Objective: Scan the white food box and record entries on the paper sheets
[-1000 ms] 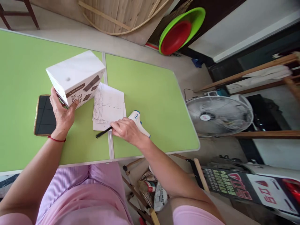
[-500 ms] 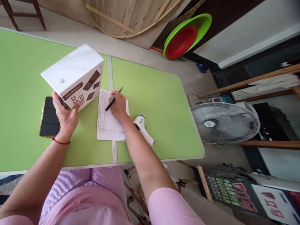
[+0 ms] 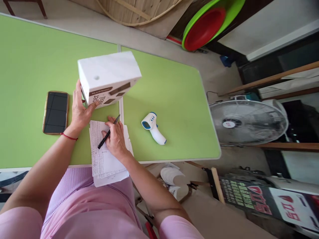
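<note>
My left hand grips the lower left corner of a white printed box, thumb on its front face and fingers round the side. The box is tilted over the green table. A black pen lies across my right hand, held between its fingers. That same hand rests on a small stack of handwritten paper sheets, which overhangs the table's front edge. Left of my left hand lies a phone with a dark screen. A white and blue infrared thermometer lies to the right of the papers.
The green folding table has a seam down its middle. Beyond its right end stands a fan. Green and red basins lean at the back, near a round wooden board. A printed carton is at lower right.
The box has moved right and turned in my left hand. My right hand has drawn the papers toward me, past the table's front edge, away from the thermometer.
</note>
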Available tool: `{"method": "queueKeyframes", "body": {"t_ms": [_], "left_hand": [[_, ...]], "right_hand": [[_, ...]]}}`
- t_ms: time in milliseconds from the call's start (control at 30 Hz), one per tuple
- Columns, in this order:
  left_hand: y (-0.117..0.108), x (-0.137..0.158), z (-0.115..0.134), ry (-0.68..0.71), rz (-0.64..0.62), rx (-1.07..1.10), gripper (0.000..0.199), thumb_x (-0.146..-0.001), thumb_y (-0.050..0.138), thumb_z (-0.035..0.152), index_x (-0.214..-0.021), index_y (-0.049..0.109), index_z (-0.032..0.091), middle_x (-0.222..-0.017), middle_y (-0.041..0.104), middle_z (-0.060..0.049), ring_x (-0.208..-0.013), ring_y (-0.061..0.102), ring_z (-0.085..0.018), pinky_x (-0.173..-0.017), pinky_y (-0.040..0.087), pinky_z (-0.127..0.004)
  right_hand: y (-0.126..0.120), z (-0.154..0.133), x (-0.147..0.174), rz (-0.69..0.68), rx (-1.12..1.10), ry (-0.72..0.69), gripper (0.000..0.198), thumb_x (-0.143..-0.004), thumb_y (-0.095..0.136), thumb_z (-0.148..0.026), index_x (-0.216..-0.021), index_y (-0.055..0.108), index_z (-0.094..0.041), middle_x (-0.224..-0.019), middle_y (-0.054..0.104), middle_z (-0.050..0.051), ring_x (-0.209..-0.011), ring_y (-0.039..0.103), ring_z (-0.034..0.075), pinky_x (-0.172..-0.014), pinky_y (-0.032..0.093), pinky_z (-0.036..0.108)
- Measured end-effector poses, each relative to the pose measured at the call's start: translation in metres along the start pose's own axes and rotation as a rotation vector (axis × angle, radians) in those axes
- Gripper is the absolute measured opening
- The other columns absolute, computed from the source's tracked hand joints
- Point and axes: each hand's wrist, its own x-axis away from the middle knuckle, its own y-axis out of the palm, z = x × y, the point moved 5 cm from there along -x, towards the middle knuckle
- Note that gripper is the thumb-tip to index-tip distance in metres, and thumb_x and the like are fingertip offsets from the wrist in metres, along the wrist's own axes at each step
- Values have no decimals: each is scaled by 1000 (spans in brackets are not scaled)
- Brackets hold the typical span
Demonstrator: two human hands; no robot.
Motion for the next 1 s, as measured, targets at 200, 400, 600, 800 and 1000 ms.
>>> {"method": "queueKeyframes", "body": {"t_ms": [200, 400, 600, 800, 1000], "left_hand": [[7, -2, -3, 36, -70, -106, 85, -90, 66, 69, -158, 33, 29, -161, 43, -14, -149, 42, -35, -118, 47, -52], [-16, 22, 27, -39, 178, -219, 68, -87, 77, 46, -140, 41, 22, -140, 50, -17, -129, 55, -32, -88, 59, -42], [14, 68, 114, 216, -461, -444, 25, -96, 67, 30, -114, 60, 14, -107, 69, -10, -89, 69, -22, -76, 60, -35], [54, 108, 108, 347, -931, -790, 91, -88, 71, 65, -148, 51, 1, -160, 41, -31, -152, 36, -48, -121, 36, -67], [51, 113, 98, 373, -990, -778, 95, -91, 63, 69, -158, 42, 4, -164, 38, -26, -154, 32, -49, -122, 35, -68]], "right_hand": [[-1, 11, -5, 61, -31, -8, 25, -97, 57, -29, -122, 55, -22, -142, 63, 18, -140, 55, 31, -121, 39, 62], [-25, 9, -4, 180, -227, 7, 34, -101, 53, -41, -130, 53, -23, -143, 62, 17, -139, 56, 30, -117, 46, 57], [-87, 10, -2, 417, -489, -77, 39, -105, 43, -49, -137, 58, -32, -91, 68, 1, -86, 67, 17, -86, 59, 37], [-68, 11, -34, 270, -669, 118, 25, -99, 54, -43, -104, 70, -25, -80, 66, -1, -69, 63, 12, -68, 56, 28], [-35, 14, -37, 208, -616, 189, 9, -81, 67, -30, -86, 64, -23, -72, 64, -4, -59, 55, 10, -55, 50, 24]]}}
